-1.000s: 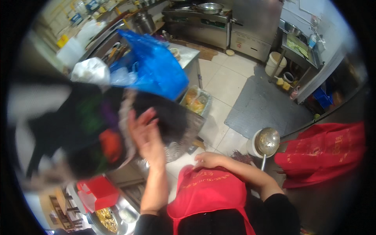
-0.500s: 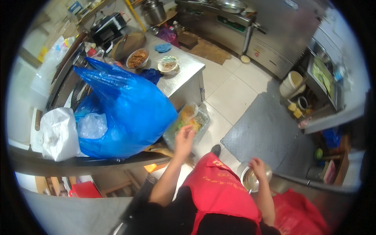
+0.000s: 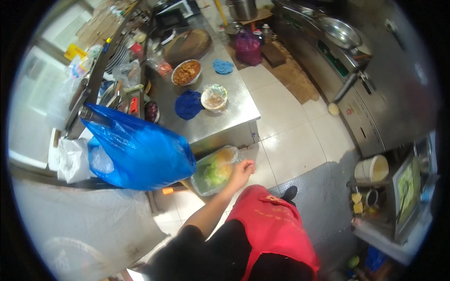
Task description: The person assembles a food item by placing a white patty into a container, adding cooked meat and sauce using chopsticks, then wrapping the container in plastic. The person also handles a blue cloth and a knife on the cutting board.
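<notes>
My left hand [image 3: 243,172] is held out in front of my red apron [image 3: 272,225], its fingers loosely bent and with nothing seen in them. Just beyond and left of it is a plastic bin [image 3: 199,183] with leafy greens [image 3: 218,172] and orange-brown bagged food [image 3: 226,154] inside. The hand overlaps the bin's right side from above; whether they touch is unclear. A big, full blue plastic bag [image 3: 140,152] stands to the left of the bin. My right hand is outside the picture.
A steel counter [image 3: 236,105] bears a bowl of reddish-brown food [image 3: 186,73], a film-covered tub [image 3: 214,98], a dark blue cloth [image 3: 188,105] and a round chopping board [image 3: 187,47]. At right are a white bucket [image 3: 371,168] and a tray of greens [image 3: 407,185]. A dark mat [image 3: 318,189] covers some floor.
The view has turned right and come nearer the counter. My left hand has shifted right across the bin. My right hand and the metal pot beside it have left the picture.
</notes>
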A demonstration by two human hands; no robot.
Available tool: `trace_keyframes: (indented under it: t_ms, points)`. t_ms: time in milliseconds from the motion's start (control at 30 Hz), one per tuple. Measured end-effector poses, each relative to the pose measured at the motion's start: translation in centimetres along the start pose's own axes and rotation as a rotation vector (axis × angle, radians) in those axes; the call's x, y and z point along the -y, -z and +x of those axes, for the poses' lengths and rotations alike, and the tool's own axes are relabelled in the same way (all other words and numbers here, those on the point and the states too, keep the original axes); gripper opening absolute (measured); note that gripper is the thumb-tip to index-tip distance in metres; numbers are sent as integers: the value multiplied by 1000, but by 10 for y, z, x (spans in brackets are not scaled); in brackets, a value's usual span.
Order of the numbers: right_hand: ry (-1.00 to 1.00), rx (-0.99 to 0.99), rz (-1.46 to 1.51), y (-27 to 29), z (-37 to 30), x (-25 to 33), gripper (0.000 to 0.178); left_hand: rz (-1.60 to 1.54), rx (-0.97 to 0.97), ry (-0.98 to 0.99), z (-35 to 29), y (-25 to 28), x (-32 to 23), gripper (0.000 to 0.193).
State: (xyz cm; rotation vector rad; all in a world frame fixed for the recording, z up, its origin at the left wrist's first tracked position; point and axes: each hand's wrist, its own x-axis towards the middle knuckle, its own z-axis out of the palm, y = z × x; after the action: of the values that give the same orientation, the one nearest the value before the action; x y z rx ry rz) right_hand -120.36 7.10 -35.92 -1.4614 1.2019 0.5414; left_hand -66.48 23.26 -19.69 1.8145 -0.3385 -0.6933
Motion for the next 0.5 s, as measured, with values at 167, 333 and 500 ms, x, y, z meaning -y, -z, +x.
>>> trace_keyframes:
  t_ms: [167,333,500]
  points:
    - [257,-287,200,193,110,183,19,-297,-253,111,14,-22,5,21]
    - [614,-186,277,284,174,452,13,-363,-563,196,55,-13,0,19]
    - [848,61,26,255,198,618,9,-412,-674,108,147,-2,-26,19]
